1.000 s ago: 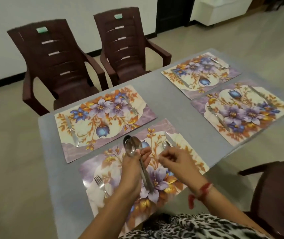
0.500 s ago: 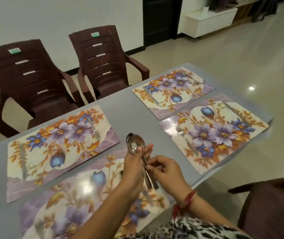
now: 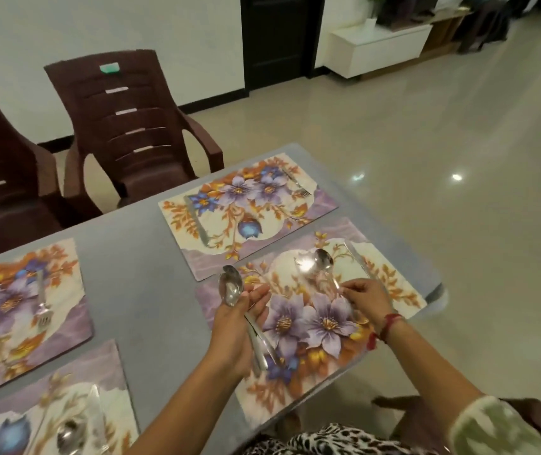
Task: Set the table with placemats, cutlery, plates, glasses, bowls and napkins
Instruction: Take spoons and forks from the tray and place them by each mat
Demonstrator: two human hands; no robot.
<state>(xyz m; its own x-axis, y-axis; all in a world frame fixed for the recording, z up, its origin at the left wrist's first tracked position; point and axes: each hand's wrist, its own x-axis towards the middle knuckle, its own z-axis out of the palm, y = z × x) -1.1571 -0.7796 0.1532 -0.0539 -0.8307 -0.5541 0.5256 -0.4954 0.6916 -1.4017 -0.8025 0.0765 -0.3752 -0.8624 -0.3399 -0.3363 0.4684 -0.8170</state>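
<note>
**At the near right placemat: a spoon being laid**

Over the grey counter (image 3: pixel 137 257), seen from the person's own head, the cutlery step is in hand. The right hand (image 3: pixel 365 295) reaches over the near right placemat (image 3: pixel 298 326), its fingers (image 3: pixel 349 288) pinching the handle of a spoon (image 3: pixel 323 260). The bowl of that spoon points away, just inside a knife (image 3: pixel 359 261) lying along the mat's right edge. Whether the spoon already rests on the mat cannot be told.

The left hand (image 3: pixel 239 326) hovers at the mat's left edge, gripping the spare spoons (image 3: pixel 231 287) by their handles, bowls up. Their number is unclear.

The next move probably calls for letting the handle down parallel to the knife, then carrying a spare spoon across to the far right placemat (image 3: pixel 246 205). That mat shows a far knife (image 3: pixel 197 221) and a far fork (image 3: pixel 297 183) but no spoon.

Two more floral mats lie to the left. One carries a left fork (image 3: pixel 43 303); the nearest already has a laid spoon (image 3: pixel 70 435). No plates, glasses, bowls or napkins are in view.

Two brown plastic chairs (image 3: pixel 131 126) stand at the far side. Beyond are a glossy beige tiled floor (image 3: pixel 426 142), a dark door (image 3: pixel 275 37) and a low white cabinet (image 3: pixel 377 47).
</note>
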